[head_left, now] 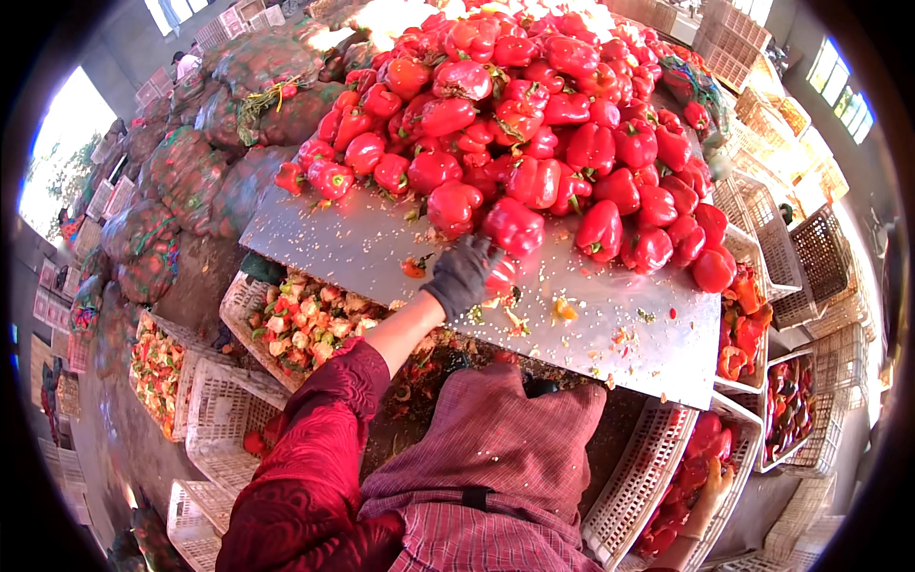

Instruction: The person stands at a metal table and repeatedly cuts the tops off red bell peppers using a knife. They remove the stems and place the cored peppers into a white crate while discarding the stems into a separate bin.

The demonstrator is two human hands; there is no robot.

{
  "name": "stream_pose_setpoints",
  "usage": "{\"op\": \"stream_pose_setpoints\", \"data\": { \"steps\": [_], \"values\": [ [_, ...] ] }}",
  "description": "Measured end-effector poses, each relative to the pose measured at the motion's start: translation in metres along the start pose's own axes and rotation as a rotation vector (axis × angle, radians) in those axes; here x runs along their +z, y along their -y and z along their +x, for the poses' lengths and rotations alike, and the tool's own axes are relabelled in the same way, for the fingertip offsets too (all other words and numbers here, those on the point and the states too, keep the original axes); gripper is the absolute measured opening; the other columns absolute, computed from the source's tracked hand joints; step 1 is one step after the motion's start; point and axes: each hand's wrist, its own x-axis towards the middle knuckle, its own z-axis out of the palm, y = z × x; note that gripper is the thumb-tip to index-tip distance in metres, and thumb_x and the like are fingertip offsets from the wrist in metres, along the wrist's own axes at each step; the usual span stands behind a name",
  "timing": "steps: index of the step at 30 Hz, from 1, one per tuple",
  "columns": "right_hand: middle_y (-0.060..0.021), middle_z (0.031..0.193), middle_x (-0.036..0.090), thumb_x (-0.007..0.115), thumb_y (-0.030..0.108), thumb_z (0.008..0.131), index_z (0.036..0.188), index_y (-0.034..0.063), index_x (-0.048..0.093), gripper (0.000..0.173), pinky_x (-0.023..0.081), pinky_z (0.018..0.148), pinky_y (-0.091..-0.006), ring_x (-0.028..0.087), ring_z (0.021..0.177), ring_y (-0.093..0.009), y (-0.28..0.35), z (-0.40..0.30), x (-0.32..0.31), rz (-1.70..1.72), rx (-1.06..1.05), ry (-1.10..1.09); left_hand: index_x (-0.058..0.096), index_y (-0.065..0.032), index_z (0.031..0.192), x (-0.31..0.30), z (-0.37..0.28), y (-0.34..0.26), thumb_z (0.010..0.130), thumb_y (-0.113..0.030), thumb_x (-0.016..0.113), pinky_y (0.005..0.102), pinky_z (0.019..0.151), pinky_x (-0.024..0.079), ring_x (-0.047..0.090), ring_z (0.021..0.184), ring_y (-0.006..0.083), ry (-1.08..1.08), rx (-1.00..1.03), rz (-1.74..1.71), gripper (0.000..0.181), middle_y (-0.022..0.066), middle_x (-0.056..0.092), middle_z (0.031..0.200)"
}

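Note:
My left hand (465, 275), in a dark grey work glove, reaches over a metal tabletop (400, 243). Its fingers bend around a small red bell pepper (502, 277), partly hidden by the glove. The fingertips come close to a larger red bell pepper (515, 227) at the front of a big pile of red bell peppers (532, 129). Down at the lower right, my right hand (713, 490) is over a pale plastic crate (640, 468) of red pepper pieces (683, 493). Its fingertips rest against the pieces; whether they grip one is unclear.
Crates of pepper cores and scraps (307, 322) stand at the left below the table edge. Bulging mesh sacks (189, 171) fill the left side. Stacked plastic crates (822, 250) line the right, near another crate of peppers (790, 404). Seeds and scraps (565, 309) litter the tabletop.

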Motion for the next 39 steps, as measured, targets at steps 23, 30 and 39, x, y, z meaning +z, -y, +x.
{"op": "stream_pose_setpoints", "data": {
  "steps": [23,30,39],
  "values": [
    [-0.0069,0.058,0.058,0.064,0.019,0.074,0.084,-0.0009,0.059,0.023,0.035,0.034,-0.0259,0.050,0.041,-0.012,0.325,-0.094,0.299,0.420,0.103,1.147,0.048,-0.0100,0.122,-0.046,-0.049,-0.016,0.074,-0.024,0.062,0.0431,0.080,0.050,0.061,0.093,0.0339,-0.361,0.224,-0.460,0.052,0.0162,0.056,0.115],
    [-0.0059,0.054,0.056,0.063,0.018,0.077,0.078,-0.0006,0.058,0.019,0.032,0.032,-0.0265,0.047,0.037,-0.012,0.333,-0.090,0.298,0.359,-0.033,1.330,0.051,-0.0191,0.120,-0.062,-0.053,-0.034,0.068,-0.030,0.066,0.0432,0.071,0.051,0.064,0.081,0.0321,0.317,0.392,-0.494,0.056,0.0163,0.060,0.104],
    [-0.0060,0.048,0.052,0.064,0.022,0.078,0.072,0.0014,0.060,0.022,0.032,0.028,-0.0275,0.044,0.031,-0.015,0.308,-0.106,0.308,0.569,0.292,1.331,0.060,-0.0065,0.096,-0.049,-0.089,-0.028,0.068,-0.012,0.072,0.0301,0.063,0.050,0.060,0.070,0.0205,-0.345,0.009,-0.969,0.031,0.0094,0.061,0.089]
  ]
}}
